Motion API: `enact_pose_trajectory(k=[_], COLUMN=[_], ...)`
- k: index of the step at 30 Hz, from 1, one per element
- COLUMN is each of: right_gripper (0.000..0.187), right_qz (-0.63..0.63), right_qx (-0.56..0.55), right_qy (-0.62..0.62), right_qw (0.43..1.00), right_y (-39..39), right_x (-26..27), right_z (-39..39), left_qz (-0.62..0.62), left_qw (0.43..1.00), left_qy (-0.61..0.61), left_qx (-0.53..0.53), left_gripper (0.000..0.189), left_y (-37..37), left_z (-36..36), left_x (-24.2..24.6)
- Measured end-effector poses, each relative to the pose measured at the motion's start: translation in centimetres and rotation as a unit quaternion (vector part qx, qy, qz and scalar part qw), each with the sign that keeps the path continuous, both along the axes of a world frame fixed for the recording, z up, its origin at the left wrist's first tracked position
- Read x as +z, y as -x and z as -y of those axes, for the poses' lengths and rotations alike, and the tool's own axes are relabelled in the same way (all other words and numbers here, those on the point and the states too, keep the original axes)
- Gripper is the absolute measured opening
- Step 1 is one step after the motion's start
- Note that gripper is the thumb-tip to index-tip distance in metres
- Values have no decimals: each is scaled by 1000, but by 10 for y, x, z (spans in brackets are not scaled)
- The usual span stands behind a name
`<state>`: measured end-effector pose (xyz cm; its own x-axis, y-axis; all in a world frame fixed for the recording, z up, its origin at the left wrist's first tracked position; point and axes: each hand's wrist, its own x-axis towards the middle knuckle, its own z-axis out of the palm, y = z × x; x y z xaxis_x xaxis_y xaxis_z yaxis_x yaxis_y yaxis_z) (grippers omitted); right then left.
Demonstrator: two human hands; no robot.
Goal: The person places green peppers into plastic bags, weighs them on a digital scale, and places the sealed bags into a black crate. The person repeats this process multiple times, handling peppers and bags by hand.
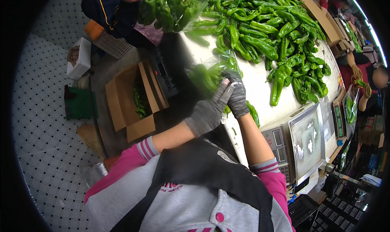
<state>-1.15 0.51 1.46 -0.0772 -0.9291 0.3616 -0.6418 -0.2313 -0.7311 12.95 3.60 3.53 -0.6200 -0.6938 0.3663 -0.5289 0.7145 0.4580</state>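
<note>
Both my hands wear grey knit gloves and meet at the gathered top of a clear plastic bag (202, 78) of green peppers, blurred in places. My left hand (210, 113) reaches in from the left, its fingers against the bag's neck; a bare fingertip shows. My right hand (236, 95) is closed around the same gathered plastic. The bag hangs over the near left edge of a white table (259, 88). Just beyond lies a large heap of long green peppers (259, 34). A few peppers (253, 113) lie beside my right wrist.
A digital scale (306, 140) with a metal plate stands at right. An open cardboard box (131, 101) holding some peppers is at lower left, beside a dark crate (166, 67). More bagged peppers (173, 11) lie at the top. Other people stand at the top left and far right.
</note>
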Motion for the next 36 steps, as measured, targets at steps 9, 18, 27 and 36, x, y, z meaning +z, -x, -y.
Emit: enact_pose_trajectory(k=[9, 18, 27, 36], right_gripper=[38, 15, 24, 19], right_qz=[451, 371, 407, 422], right_qx=[25, 14, -13, -15], right_qy=[-16, -31, -11, 20], right_qw=[892, 928, 913, 906], right_y=[35, 63, 76, 79], right_x=[-2, 8, 1, -6], right_z=[-113, -180, -203, -209], left_qz=[-32, -104, -78, -1], left_qw=[997, 973, 970, 966], left_qy=[-68, -187, -205, -239], left_qx=[14, -90, -103, -100], left_gripper=[69, 57, 51, 53], left_y=[4, 29, 29, 29], left_z=[13, 19, 5, 0], left_x=[-4, -9, 1, 17])
